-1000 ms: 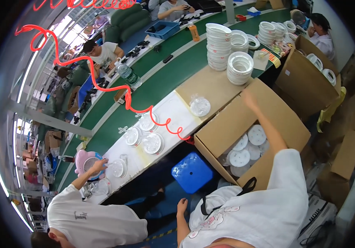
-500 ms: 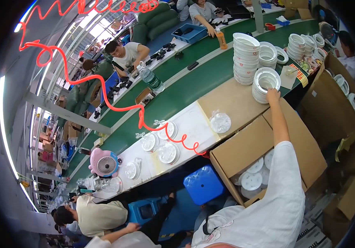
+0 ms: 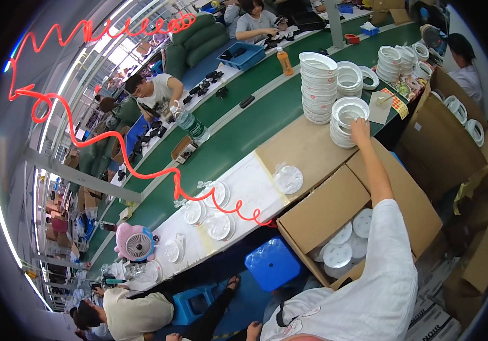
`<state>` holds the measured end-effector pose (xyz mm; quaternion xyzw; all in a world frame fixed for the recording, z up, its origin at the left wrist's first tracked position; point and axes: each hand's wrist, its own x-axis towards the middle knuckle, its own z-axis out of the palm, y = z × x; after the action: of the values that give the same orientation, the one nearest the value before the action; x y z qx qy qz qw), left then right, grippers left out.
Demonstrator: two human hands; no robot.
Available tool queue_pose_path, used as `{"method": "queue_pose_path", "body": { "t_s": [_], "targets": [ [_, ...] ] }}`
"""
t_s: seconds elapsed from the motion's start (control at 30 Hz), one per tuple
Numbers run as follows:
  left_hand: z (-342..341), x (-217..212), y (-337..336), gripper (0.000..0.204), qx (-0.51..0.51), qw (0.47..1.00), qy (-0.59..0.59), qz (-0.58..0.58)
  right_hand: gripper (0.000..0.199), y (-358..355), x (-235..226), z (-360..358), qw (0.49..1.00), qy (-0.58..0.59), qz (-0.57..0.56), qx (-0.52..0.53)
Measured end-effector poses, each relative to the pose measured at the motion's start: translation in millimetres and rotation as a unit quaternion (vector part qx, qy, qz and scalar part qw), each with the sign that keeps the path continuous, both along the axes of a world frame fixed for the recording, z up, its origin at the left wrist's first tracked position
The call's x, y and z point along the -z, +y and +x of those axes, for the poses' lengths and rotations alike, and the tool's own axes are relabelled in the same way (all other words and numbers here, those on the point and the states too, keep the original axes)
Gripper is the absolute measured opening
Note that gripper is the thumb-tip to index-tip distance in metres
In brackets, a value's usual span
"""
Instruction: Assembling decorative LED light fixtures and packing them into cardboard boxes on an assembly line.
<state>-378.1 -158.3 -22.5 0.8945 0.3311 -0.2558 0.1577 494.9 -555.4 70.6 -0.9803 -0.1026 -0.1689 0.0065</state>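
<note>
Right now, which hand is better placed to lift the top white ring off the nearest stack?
Right. The right hand is stretched out onto the nearest stack of white rings, fingers at its top rim. The left hand is not in view.

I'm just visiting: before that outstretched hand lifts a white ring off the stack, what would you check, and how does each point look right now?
1. Hand on target: the right hand rests on the nearest stack of white rings. Ok.
2. Grip closed on the top ring: fingers too small to judge. Cannot tell.
3. Stack upright: it stands straight. Ok.
4. Neighbouring taller stack apart from the hand: a gap shows. Ok.
5. Room to set down: the open cardboard box below the arm holds white discs with space left. Ok.
6. Left hand: out of sight. Cannot tell.
</note>
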Motion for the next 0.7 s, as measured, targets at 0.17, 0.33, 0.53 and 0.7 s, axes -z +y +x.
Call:
{"method": "queue_pose_path", "body": {
  "t_s": [0.17, 0.33, 0.53, 0.7],
  "targets": [
    [104.7, 1.8, -84.1, 0.040, -0.232, 0.963, -0.080, -0.110, 0.030, -1.4, -27.3, -1.9, 0.995, -0.009, 0.097, -0.008],
    [139.1, -25.7, -78.1, 0.037, -0.159, 0.972, -0.146, -0.092, 0.032, 20.8, -66.8, -43.1, 0.883, 0.052, 0.466, 0.031],
    [265.3, -91.4, -77.6, 0.032, -0.249, 0.822, -0.394, -0.327, 0.026, 77.3, -154.8, -197.1, 0.385, 0.427, 0.789, -0.217],
    [392.4, -196.5, -102.3, 0.064, -0.272, 0.611, -0.443, -0.597, 0.034, 112.9, -172.8, -273.3, 0.138, 0.619, 0.738, -0.229]
  ]
}}
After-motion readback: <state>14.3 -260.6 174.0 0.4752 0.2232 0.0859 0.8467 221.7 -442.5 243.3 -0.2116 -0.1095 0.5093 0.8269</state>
